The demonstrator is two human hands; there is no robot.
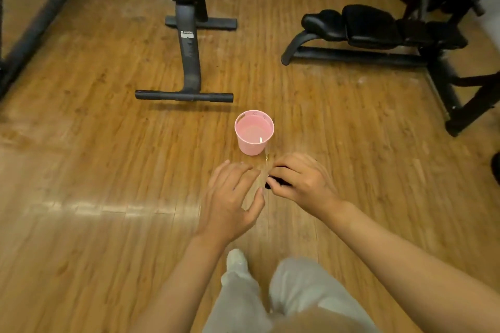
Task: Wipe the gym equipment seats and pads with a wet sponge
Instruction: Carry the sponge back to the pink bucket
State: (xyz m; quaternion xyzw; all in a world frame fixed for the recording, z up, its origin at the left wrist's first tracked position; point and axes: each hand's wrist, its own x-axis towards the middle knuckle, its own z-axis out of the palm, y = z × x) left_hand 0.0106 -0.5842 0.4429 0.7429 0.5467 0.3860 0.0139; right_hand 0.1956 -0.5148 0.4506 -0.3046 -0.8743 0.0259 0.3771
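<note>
A worn wooden plank floor (94,170) fills the frame. At centre stands a round pink plastic bucket (254,133) of water. Just below it, the right hand (300,180) curls around a small dark sponge (276,180); the left hand (232,197) hovers beside, fingers spread. A black padded bench (370,25) sits upper right.

Dark sponge (278,180) in right hand (300,180)
</note>
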